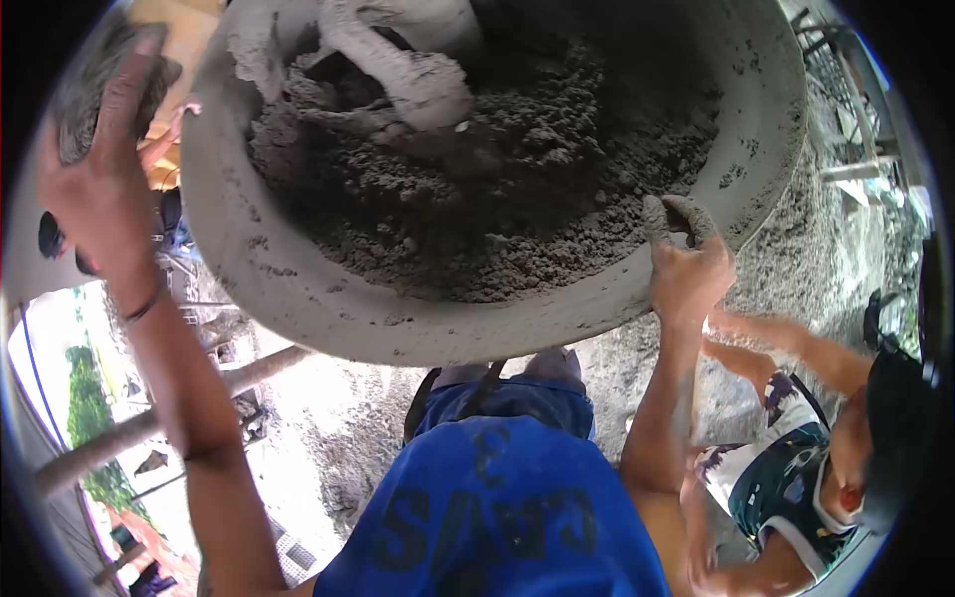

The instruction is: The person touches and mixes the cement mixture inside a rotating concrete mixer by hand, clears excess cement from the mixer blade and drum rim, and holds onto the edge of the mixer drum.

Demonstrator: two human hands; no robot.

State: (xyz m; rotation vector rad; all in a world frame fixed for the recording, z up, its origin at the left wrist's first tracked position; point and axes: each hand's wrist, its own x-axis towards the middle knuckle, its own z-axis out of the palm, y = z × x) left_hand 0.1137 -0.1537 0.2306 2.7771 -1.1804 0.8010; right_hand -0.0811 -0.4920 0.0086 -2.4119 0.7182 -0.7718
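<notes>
A wide grey mixer drum (pixel 378 338) fills the upper view, its inside holding crumbly, dark grey cement mix (pixel 537 219). A thick, cement-coated mixing arm (pixel 428 90) reaches down into the mix. My right hand (pixel 691 264) is closed on the near right part of the drum's rim, with grey-caked fingertips bent over to the inner side. Raised at the upper left, outside the drum, my left hand (pixel 104 209) has its fingers around a rough dark grey lump (pixel 85 114). Part of that lump is hidden behind the fingers.
Close on my right, a person (pixel 796 478) in a dark sleeveless top has arms extended near my right forearm. Another person's hand (pixel 177 119) shows behind the drum at left. A wooden pole (pixel 149 423) runs across the lower left. Rough grey ground (pixel 348 448) lies below.
</notes>
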